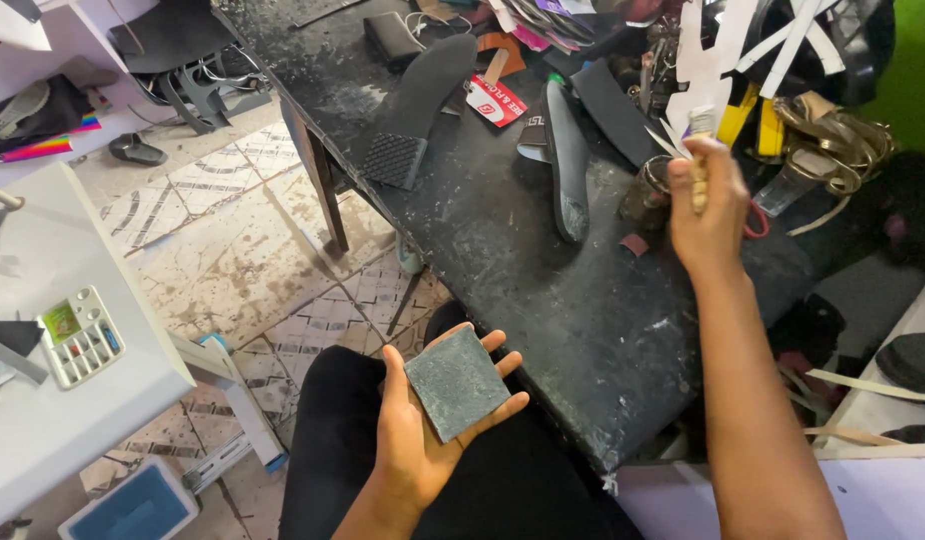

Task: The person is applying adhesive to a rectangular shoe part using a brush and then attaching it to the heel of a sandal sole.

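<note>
Looking down from head height, a seated person's two bare hands work beside a dark, scuffed bench [542, 300], the landmark here. Left hand [422, 430] lies palm up over the lap, just off the bench's near corner, with a flat square grey block [456, 383] resting on the palm; its fingers [502, 365] are spread loosely apart beneath the block, not curled over it. Right hand [707, 215] is raised above the bench's right side, its fingers closed together around a small brush-like tool with a pale handle [698, 160]; the tool is blurred, so its exact kind cannot be told.

On the bench, toward its far end, a long black shoe sole with a gridded heel [417, 105] lies flat, and a second dark sole [567, 160] lies on edge to its right, near the raised hand. A small round tin [647, 190] stands on the bench just beside that hand. Heaped straps and white cut-out patterns [782, 90] crowd the bench's far right corner. Left of the bench is a tiled floor [232, 250], and beyond it a pale table carrying a small paint palette [80, 335].
</note>
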